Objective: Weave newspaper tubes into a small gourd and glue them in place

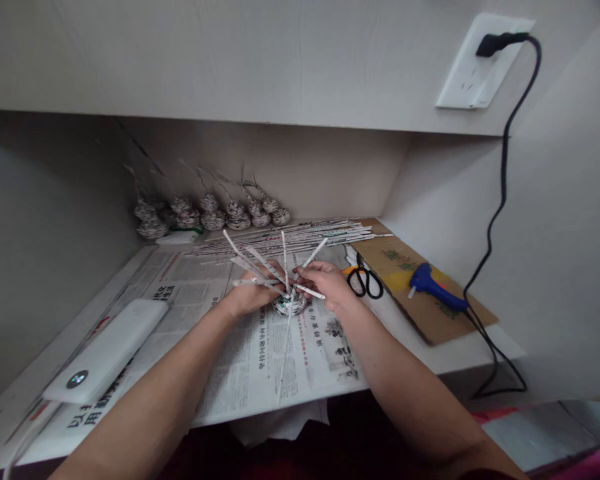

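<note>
A small round woven paper piece (289, 305) rests on the newspaper between my hands, with several rolled-paper strips (284, 257) fanning up and out from its top. One long strip trails from it toward the table's front edge. My left hand (254, 293) is closed at the left of the piece, among the strips, its fingertips partly hidden behind them. On the other side, my right hand (326, 281) pinches at a strip near the top of the weave. Black-handled scissors (365, 282) lie just right of my right hand.
Finished woven gourd shapes (213, 213) line the back wall. Loose paper rods (300, 238) lie before them. Newspaper (220, 393) covers the table. A white power bank (110, 347) is at left. At right, a blue glue gun (437, 288) sits on cardboard (430, 327), its cord (503, 180) rising to a socket.
</note>
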`<action>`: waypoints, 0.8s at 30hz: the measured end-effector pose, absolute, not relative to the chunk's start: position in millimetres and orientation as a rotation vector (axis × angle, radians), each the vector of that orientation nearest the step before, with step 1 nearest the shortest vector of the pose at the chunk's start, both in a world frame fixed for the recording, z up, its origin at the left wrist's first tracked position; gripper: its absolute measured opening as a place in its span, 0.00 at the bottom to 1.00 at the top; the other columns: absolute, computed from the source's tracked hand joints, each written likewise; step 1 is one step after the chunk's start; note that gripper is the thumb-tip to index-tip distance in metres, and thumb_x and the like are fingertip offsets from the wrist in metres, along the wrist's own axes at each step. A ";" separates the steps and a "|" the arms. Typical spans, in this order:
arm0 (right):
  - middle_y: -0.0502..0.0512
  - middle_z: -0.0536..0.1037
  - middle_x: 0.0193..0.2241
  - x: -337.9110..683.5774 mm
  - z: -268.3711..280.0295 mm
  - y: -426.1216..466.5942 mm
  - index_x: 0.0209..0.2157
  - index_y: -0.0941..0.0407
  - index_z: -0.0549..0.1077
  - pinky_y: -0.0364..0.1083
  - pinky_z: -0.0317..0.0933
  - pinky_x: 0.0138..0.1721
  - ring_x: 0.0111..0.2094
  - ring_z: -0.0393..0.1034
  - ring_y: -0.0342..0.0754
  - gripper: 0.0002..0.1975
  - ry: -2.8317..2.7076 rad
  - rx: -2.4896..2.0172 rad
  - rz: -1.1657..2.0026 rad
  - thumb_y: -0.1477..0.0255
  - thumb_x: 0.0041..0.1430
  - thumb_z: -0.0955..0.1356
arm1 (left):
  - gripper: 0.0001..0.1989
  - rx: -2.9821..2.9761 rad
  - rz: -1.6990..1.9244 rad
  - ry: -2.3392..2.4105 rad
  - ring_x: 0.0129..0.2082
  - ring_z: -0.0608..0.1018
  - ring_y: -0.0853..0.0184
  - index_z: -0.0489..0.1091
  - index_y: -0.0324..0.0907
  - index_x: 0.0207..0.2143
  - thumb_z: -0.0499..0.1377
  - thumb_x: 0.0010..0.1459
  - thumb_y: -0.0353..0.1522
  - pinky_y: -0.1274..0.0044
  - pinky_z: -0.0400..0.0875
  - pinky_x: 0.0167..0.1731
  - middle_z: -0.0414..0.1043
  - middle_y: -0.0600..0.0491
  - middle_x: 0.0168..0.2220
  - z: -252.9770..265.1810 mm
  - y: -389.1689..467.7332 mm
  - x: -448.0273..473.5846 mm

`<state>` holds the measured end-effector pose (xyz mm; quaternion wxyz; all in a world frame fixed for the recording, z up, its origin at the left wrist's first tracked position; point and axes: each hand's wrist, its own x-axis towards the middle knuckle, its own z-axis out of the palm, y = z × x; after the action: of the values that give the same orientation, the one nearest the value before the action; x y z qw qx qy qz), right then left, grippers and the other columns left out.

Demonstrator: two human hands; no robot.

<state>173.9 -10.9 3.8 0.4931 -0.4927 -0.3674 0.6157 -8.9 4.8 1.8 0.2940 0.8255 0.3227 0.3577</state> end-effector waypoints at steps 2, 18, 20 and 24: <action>0.48 0.73 0.15 173.4 4.4 -10.8 0.21 0.58 0.71 0.39 0.57 0.11 0.15 0.69 0.44 0.09 -0.893 -1.179 1.502 0.73 0.43 0.75 | 0.07 2.152 0.941 0.819 0.34 0.77 0.63 0.78 0.41 0.32 0.60 0.52 0.30 0.72 0.72 0.39 0.76 0.48 0.34 3.8 2.9 -9.0; 0.51 0.78 0.23 183.1 10.3 -17.7 0.32 0.59 0.73 0.39 0.64 0.24 0.24 0.72 0.43 0.18 -1.064 -1.091 1.600 0.73 0.36 0.78 | 0.10 2.100 1.044 0.855 0.34 0.79 0.62 0.78 0.39 0.36 0.58 0.56 0.31 0.71 0.72 0.41 0.79 0.46 0.34 -19.0 13.8 -8.9; 0.51 0.77 0.22 185.0 11.2 -17.7 0.32 0.59 0.73 0.38 0.63 0.23 0.25 0.72 0.43 0.19 -1.092 -1.080 1.609 0.75 0.35 0.78 | 0.09 2.078 1.011 0.806 0.34 0.79 0.62 0.78 0.38 0.35 0.59 0.55 0.32 0.71 0.73 0.41 0.79 0.45 0.34 -14.7 13.1 -9.9; 0.51 0.77 0.22 187.0 9.2 -16.2 0.33 0.59 0.73 0.38 0.60 0.22 0.23 0.70 0.42 0.18 -1.132 -1.042 1.646 0.74 0.37 0.77 | 0.10 1.993 0.966 0.819 0.35 0.79 0.62 0.77 0.37 0.34 0.62 0.52 0.34 0.70 0.73 0.41 0.79 0.47 0.33 -3.4 7.9 -9.5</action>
<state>187.0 -16.2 9.2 0.4296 -0.4175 -0.4537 0.6598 -9.5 7.9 -3.4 0.3806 0.7805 0.3206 0.3783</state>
